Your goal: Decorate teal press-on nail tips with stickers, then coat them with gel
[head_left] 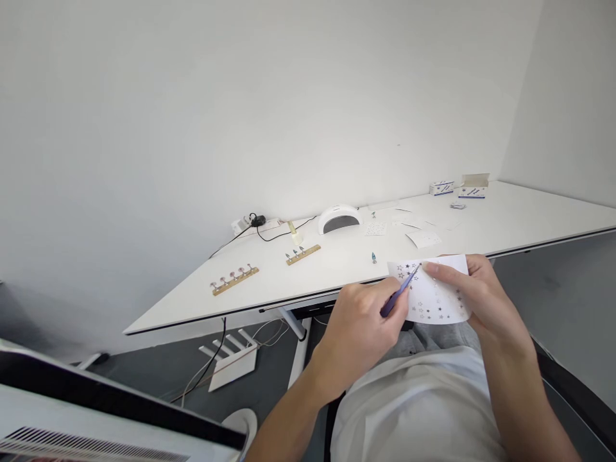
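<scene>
My left hand (359,327) is closed around thin purple tweezers (399,293), whose tip touches the top of a white sticker sheet (436,295) printed with small stars. My right hand (474,289) pinches that sheet from the right side, thumb on top, and holds it above my lap just in front of the white desk's edge (269,305).
On the desk lie two wooden strips with nail tips on stands (235,280) (302,254), a white nail lamp (339,219), a small bottle (374,258), more sticker sheets (375,228), small boxes (441,187) at the far right, and a black cable (260,224). A white power strip (231,366) lies on the floor.
</scene>
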The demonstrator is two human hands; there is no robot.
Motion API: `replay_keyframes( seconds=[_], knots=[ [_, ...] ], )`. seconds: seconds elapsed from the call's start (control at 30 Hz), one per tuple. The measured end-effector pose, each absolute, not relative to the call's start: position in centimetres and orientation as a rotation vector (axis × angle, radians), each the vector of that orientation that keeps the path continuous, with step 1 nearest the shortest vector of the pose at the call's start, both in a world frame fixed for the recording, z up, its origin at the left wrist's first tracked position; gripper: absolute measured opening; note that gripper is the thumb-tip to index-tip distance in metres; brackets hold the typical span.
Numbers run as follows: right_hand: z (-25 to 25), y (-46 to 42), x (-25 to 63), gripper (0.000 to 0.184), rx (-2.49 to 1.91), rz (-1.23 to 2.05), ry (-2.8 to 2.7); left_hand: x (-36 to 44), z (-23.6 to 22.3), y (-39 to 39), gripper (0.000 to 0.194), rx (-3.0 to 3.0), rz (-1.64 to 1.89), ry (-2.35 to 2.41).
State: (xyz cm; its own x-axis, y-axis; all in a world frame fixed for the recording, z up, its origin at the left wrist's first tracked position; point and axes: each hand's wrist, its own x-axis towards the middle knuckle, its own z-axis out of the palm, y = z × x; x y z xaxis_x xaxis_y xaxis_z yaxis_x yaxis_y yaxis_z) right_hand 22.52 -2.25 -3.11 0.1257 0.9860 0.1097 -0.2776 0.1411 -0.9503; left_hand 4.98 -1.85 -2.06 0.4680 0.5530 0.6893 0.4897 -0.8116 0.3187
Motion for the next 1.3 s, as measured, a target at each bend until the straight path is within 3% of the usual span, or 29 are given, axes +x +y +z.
replay_keyframes(
  seconds=[0.8,1.07,1.17,1.3],
  knots=[
    [-4.2,-1.5,23.2,0.04,-1.072,1.002,-1.141,3.0,-0.9,-1.4,0.027,2.313,1.206,0.997],
    [-7.2,5.1,24.9,0.046,-1.348,0.511,-1.3,3.1,-1.0,-1.5,0.023,2.322,1.243,0.995],
    [-9.0,9.9,26.3,0.032,-1.5,0.362,-1.303,3.0,-0.9,-1.0,0.025,2.304,1.215,1.028],
    [-10.6,14.2,28.1,0.034,-1.742,0.234,-1.291,2.8,-0.8,0.1,0.027,2.279,1.189,1.05]
  ],
)
